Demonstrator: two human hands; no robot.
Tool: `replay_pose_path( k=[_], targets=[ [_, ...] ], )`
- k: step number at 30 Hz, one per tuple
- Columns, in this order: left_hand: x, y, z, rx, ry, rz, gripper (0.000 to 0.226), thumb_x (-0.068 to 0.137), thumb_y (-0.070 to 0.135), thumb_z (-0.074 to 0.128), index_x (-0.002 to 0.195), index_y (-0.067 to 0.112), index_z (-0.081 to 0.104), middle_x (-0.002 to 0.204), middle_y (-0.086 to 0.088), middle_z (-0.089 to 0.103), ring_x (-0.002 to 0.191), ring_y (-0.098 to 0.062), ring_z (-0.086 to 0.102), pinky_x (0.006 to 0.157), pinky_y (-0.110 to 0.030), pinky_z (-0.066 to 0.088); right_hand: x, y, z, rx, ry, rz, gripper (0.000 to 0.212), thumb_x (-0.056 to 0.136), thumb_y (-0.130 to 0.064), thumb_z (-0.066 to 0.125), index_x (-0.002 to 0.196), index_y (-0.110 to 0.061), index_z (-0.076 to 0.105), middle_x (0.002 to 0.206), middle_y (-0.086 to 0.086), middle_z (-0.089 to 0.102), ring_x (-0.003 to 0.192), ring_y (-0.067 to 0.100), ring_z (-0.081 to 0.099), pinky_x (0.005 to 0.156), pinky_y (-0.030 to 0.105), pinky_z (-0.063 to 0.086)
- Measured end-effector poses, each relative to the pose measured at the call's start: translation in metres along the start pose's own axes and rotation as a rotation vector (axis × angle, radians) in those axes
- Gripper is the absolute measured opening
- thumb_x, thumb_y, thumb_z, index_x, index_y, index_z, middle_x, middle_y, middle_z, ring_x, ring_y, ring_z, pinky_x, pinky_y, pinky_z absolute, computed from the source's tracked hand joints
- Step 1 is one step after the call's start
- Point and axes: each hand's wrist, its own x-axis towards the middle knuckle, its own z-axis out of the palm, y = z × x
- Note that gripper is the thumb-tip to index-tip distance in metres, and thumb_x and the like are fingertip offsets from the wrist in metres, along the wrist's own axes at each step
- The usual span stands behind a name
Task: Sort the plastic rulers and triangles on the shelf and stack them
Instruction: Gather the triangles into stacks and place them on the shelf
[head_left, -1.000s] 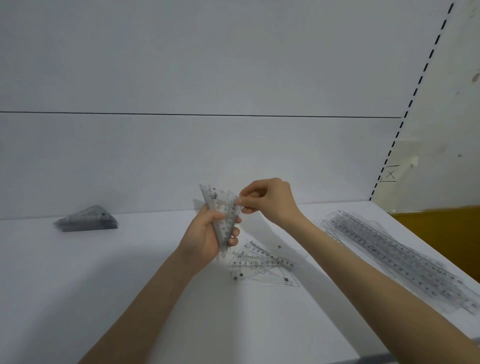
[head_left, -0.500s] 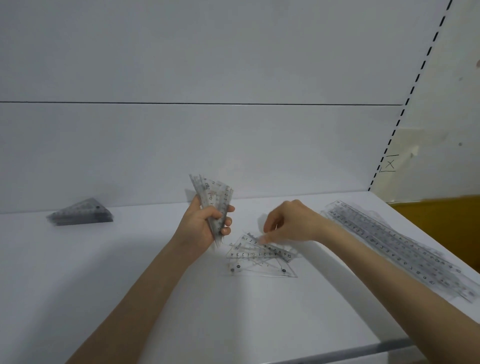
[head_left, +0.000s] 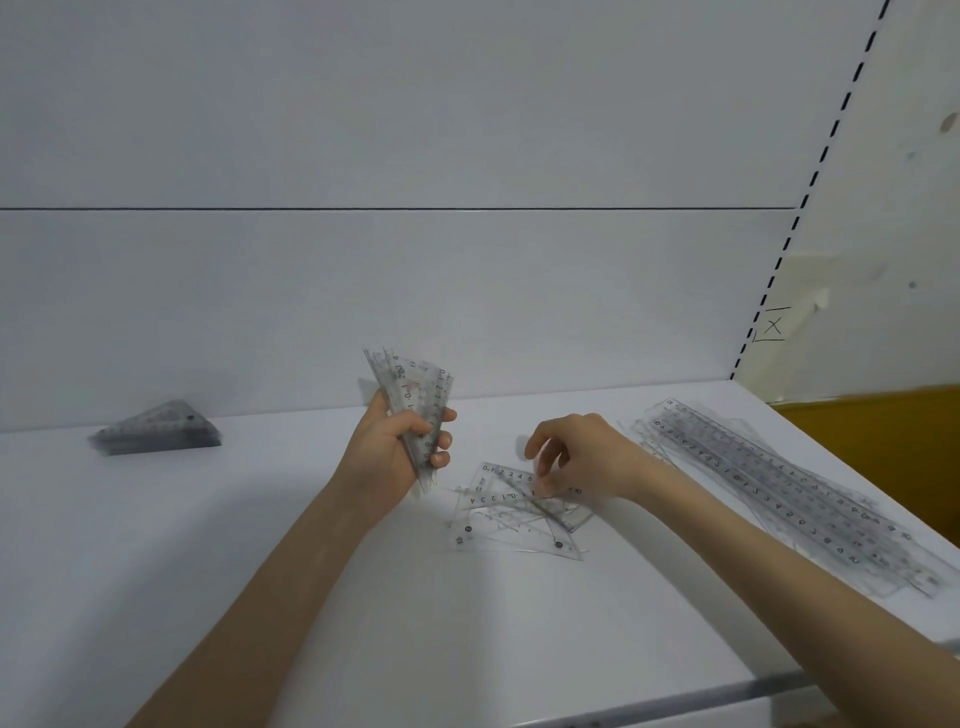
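While the left hand (head_left: 397, 449) clenches its fingers (head_left: 440, 441) around a fanned bunch of clear triangles (head_left: 413, 397) held upright above the white shelf (head_left: 260, 571), the right hand (head_left: 582, 457) reaches down with fingers (head_left: 540, 467) curled and partly parted, tips touching the loose pile of triangles (head_left: 514, 514) lying flat on the shelf between both forearms; whether they already pinch one cannot be told. A dark stack of triangles (head_left: 156, 428) lies far left near the back wall, and a long stack of rulers (head_left: 779, 488) lies along the right edge.
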Motion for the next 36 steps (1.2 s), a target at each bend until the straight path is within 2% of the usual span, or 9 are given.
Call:
replay_pose_path(
  k=[3,6,8,13,18,23,27,32,36],
  targets=[
    [0.000,0.000,-0.001,0.001,0.000,0.003,0.052,0.083,-0.015,0.028,0.122,0.014,0.044,0.087,-0.020,0.055,0.054,-0.022,0.050,0.044,-0.026,0.038,0.003,-0.001,-0.001,-0.018,-0.049,0.017,0.027,0.078,-0.007,0.070,0.105,-0.013,0.065,0.079,-0.011,0.062,0.065,-0.001,0.053,0.059,0.012,0.041],
    [0.000,0.000,-0.002,-0.002,0.000,-0.002,0.053,0.082,-0.015,0.030,0.124,0.014,0.044,0.087,-0.020,0.056,0.056,-0.023,0.049,0.044,-0.027,0.038,0.004,0.001,-0.007,0.063,-0.035,0.049,0.013,0.079,-0.007,0.071,0.089,-0.015,0.071,0.071,-0.010,0.059,0.063,0.004,0.052,0.057,0.012,0.040],
    [-0.001,0.001,-0.001,-0.007,-0.003,-0.002,0.052,0.076,-0.010,0.040,0.123,0.014,0.045,0.087,-0.019,0.057,0.056,-0.023,0.049,0.044,-0.027,0.038,0.002,0.004,-0.014,0.210,0.006,0.084,0.007,0.080,-0.010,0.073,0.076,-0.016,0.071,0.067,-0.006,0.060,0.061,0.009,0.051,0.055,0.017,0.041],
    [-0.003,0.003,0.004,-0.043,-0.007,0.010,0.035,0.078,0.006,0.051,0.112,0.013,0.049,0.084,-0.016,0.058,0.055,-0.021,0.050,0.043,-0.026,0.038,-0.009,-0.004,-0.035,0.689,0.049,0.010,0.009,0.088,-0.007,0.066,0.082,-0.002,0.071,0.063,-0.004,0.066,0.059,0.009,0.057,0.058,0.018,0.049],
    [-0.004,0.003,0.004,-0.082,-0.013,-0.025,0.027,0.094,0.021,0.039,0.111,0.005,0.053,0.080,-0.013,0.060,0.055,-0.021,0.051,0.045,-0.025,0.040,-0.009,-0.026,-0.039,0.811,0.061,-0.083,0.003,0.085,0.001,0.066,0.086,-0.002,0.068,0.071,0.007,0.068,0.062,0.013,0.063,0.060,0.020,0.053],
    [-0.004,0.001,0.010,-0.097,-0.020,-0.026,0.035,0.097,0.030,0.033,0.099,0.008,0.059,0.077,-0.014,0.060,0.054,-0.022,0.051,0.045,-0.024,0.039,-0.003,-0.035,-0.032,0.900,0.021,-0.089,0.008,0.091,-0.001,0.059,0.089,0.003,0.066,0.075,0.010,0.071,0.066,0.016,0.068,0.061,0.020,0.054],
    [-0.005,0.000,0.011,-0.099,-0.041,-0.006,0.032,0.099,0.030,0.032,0.102,0.014,0.060,0.079,-0.012,0.066,0.061,-0.024,0.056,0.049,-0.029,0.043,0.003,-0.052,-0.014,1.001,-0.038,-0.075,0.010,0.091,-0.003,0.059,0.088,0.003,0.067,0.076,0.012,0.071,0.067,0.016,0.070,0.062,0.018,0.055],
    [-0.002,-0.002,0.006,-0.088,-0.062,-0.023,0.039,0.099,0.032,0.030,0.122,0.011,0.054,0.091,-0.012,0.066,0.066,-0.022,0.062,0.050,-0.031,0.048,0.015,-0.068,0.004,0.921,0.075,-0.048,0.011,0.088,-0.006,0.064,0.084,0.002,0.071,0.072,0.010,0.069,0.062,0.015,0.065,0.060,0.020,0.052],
    [-0.002,-0.001,0.005,-0.100,-0.071,-0.057,0.042,0.100,0.033,0.028,0.115,0.008,0.057,0.086,-0.011,0.067,0.067,-0.024,0.062,0.054,-0.034,0.051,0.020,-0.075,0.014,0.637,0.285,0.001,0.011,0.078,-0.012,0.066,0.074,-0.007,0.074,0.066,0.002,0.065,0.054,0.014,0.051,0.051,0.022,0.044]
  ],
)
